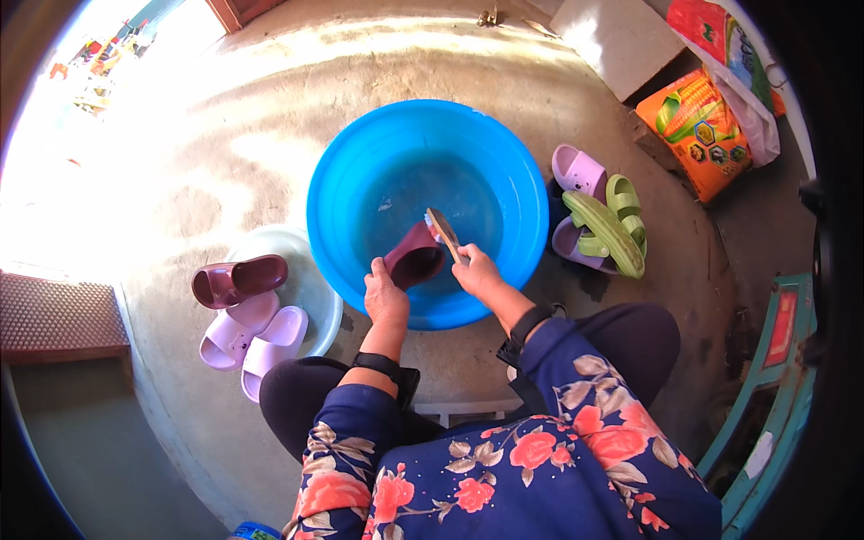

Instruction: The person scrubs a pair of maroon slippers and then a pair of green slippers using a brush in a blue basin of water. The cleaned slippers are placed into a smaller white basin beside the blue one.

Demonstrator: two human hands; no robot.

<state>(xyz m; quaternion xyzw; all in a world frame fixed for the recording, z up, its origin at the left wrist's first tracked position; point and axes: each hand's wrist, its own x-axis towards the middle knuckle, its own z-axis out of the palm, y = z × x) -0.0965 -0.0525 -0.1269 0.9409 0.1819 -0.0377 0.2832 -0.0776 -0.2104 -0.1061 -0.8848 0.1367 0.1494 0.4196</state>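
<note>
Inside the floor basin's (329,149) near rim, my left hand (385,290) gripped a slipper (410,243), right hand (478,273) a brush (445,232); scrubbing seemingly needed steadiness next.

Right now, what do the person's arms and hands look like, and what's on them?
The left sleeve and right sleeve are dark blue with coral-red flowers and beige leaves. Each forearm wears a black band, a left band and a right band. The left hand and right hand have no gloves.
</note>
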